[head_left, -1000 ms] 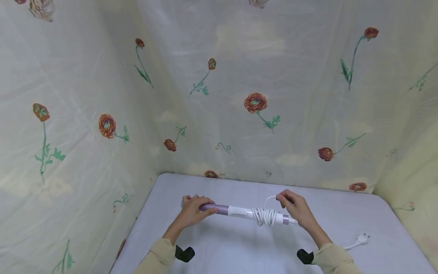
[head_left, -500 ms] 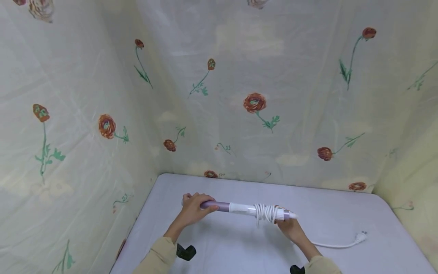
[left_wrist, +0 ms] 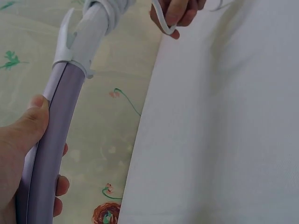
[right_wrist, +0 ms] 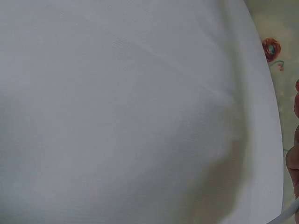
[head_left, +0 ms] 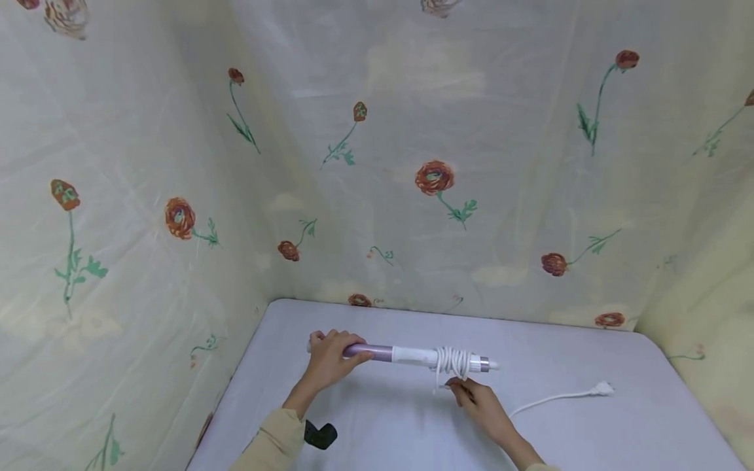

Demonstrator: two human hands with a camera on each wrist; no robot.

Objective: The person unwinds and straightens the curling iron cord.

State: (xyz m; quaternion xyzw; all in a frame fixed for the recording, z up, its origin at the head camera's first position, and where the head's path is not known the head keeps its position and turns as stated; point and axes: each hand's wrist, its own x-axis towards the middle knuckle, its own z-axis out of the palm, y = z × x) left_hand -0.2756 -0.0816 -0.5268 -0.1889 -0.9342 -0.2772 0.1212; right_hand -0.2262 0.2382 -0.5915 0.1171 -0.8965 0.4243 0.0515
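A curling iron [head_left: 412,355] with a purple barrel and white handle is held level above the table. My left hand [head_left: 332,358] grips its barrel, thumb along the near side in the left wrist view. Several turns of the white power cord [head_left: 452,362] wrap the handle. Just below those turns, my right hand [head_left: 480,405] pinches a stretch of the cord, which loops by its fingertips [left_wrist: 177,11] in the left wrist view. Only the edge of the right hand shows in the right wrist view, with the cord [right_wrist: 287,214] near it.
The cord's plug [head_left: 603,388] lies on the right of the white-covered table [head_left: 565,353]. A flower-print curtain [head_left: 365,196] surrounds the table's back and sides. A black object [head_left: 321,434] shows by the left sleeve [head_left: 273,439].
My right hand has passed from above the handle, behind its end, to below and in front, drawing cord round it. The plug has slid left and slightly back. The left hand keeps its grip.
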